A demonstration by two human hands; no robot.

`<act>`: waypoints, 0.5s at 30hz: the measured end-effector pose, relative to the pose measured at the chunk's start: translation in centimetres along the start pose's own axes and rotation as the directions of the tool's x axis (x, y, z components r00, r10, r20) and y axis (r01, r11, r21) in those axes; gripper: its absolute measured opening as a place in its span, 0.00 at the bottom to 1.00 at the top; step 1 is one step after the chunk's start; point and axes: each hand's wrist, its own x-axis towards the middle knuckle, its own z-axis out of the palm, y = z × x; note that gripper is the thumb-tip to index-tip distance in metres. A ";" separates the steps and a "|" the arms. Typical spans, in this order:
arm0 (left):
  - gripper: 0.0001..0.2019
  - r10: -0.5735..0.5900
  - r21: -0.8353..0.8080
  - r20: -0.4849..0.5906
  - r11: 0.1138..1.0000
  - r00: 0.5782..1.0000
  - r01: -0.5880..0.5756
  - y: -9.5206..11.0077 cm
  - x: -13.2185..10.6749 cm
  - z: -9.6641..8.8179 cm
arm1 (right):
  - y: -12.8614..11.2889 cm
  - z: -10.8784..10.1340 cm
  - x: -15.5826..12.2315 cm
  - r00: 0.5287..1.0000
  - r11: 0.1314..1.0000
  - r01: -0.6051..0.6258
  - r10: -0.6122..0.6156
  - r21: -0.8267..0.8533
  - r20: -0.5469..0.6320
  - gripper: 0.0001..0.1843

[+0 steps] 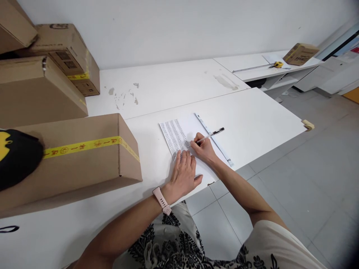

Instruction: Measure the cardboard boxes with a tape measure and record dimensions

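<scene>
A printed sheet of paper [175, 132] with dense columns of small text lies near the front edge of a white table [252, 119]. My left hand [183, 173], a watch on its wrist, rests flat on the lower part of the sheet with fingers stretched out. My right hand [203, 149] grips a pen [211, 134] in a writing pinch, its tip touching the sheet beside the printed columns. A ruler [214, 140] lies along the sheet's right edge, partly under the right hand.
A cardboard box [84, 164] sealed with yellow tape stands left of the paper; more boxes [56, 63] are stacked behind it. A black and yellow object [15, 157] sits at far left. On another table far right lie a small box [300, 53] and a tape measure [277, 64].
</scene>
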 end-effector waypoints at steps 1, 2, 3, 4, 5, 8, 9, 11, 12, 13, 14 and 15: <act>0.37 0.000 0.000 -0.003 1.000 1.000 0.000 0.0 0.0 0.0 | 0.0 0.0 0.0 1.000 1.000 0.000 0.000 0.000 -0.010 0.12; 0.37 -0.001 0.000 -0.007 1.000 1.000 0.001 0.0 0.0 0.0 | 0.0 0.0 0.0 1.000 1.000 0.002 -0.002 0.000 -0.020 0.12; 0.37 -0.001 -0.001 -0.011 1.000 1.000 0.001 0.0 0.0 0.1 | 0.1 0.0 0.0 1.000 1.000 0.004 -0.004 0.000 -0.025 0.12; 0.37 -0.001 -0.002 -0.016 1.000 1.000 0.001 0.1 -0.1 0.1 | 0.1 0.0 0.0 1.000 1.000 0.003 -0.003 0.000 -0.025 0.12; 0.37 -0.001 -0.002 -0.019 1.000 1.000 0.001 0.1 -0.1 0.1 | 0.1 0.0 0.0 1.000 1.000 0.001 -0.001 0.000 -0.022 0.12; 0.37 0.000 0.002 -0.028 1.000 1.000 0.000 0.1 -0.1 0.2 | 0.2 0.0 0.1 1.000 1.000 0.007 -0.007 -0.008 -0.009 0.12; 0.37 0.001 0.005 -0.028 1.000 1.000 -0.001 0.1 -0.1 0.2 | 0.2 0.0 0.1 1.000 1.000 0.013 -0.013 -0.012 -0.007 0.12; 0.37 0.003 0.013 -0.029 1.000 1.000 -0.003 0.1 -0.1 0.2 | 0.3 0.0 0.1 1.000 1.000 0.022 -0.022 -0.018 -0.002 0.12; 0.36 0.002 0.019 -0.031 1.000 1.000 -0.002 0.1 -0.1 0.1 | 0.3 0.0 0.1 1.000 1.000 0.020 -0.020 -0.017 -0.002 0.12; 0.36 0.002 0.023 -0.034 1.000 0.999 -0.001 0.1 -0.1 0.1 | 0.3 -0.1 0.1 1.000 1.000 0.015 -0.015 -0.016 -0.005 0.12; 0.36 0.002 0.026 -0.038 1.000 0.999 -0.001 0.0 -0.1 0.1 | 0.3 -0.1 0.1 1.000 1.000 0.010 -0.010 -0.014 -0.009 0.12; 0.36 0.004 0.027 -0.042 1.000 0.999 -0.002 0.0 -0.1 0.1 | 0.2 -0.1 0.1 1.000 1.000 0.006 -0.007 -0.013 -0.016 0.12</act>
